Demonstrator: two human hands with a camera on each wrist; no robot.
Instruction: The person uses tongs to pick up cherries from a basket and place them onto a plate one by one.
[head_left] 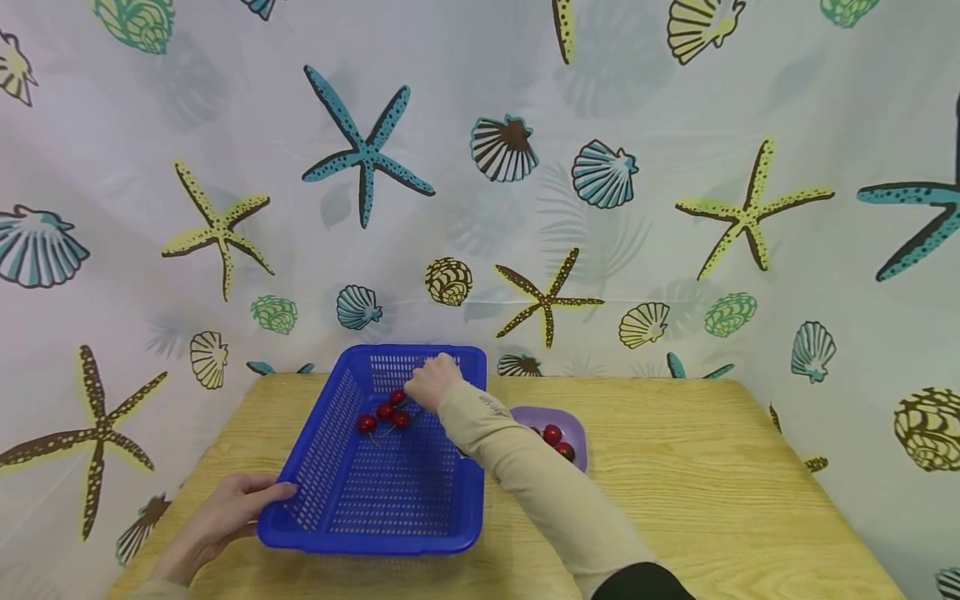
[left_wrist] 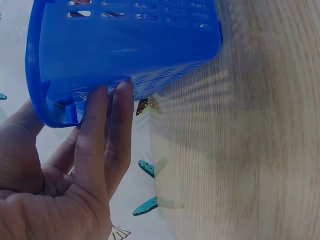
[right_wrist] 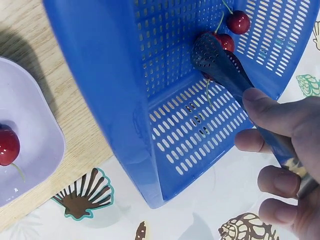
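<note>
A blue perforated plastic basket (head_left: pixel 367 543) stands tilted on the table, several red cherries (head_left: pixel 366 423) with stems lying toward its far end. My left hand (head_left: pixel 232 508) grips the basket's near left corner, thumb over the rim and fingers against the outer wall (left_wrist: pixel 120 55). Reaching inside, my right hand (right_wrist: pixel 290 135) holds dark tongs (right_wrist: pixel 230 75) with perforated heads. Those heads are down among the cherries, right at a cherry (right_wrist: pixel 226 42) they partly cover; I cannot tell whether they pinch it. Another cherry (right_wrist: pixel 238 22) lies just beyond them.
Right of the basket sits a small purple dish (head_left: pixel 576 427) holding several cherries (head_left: pixel 552 434), partly hidden by my right sleeve (head_left: pixel 540 475). Both stand on a wood-grain table (head_left: pixel 675 492). A white curtain (head_left: pixel 465 50) printed with shells and starfish hangs behind and at the sides.
</note>
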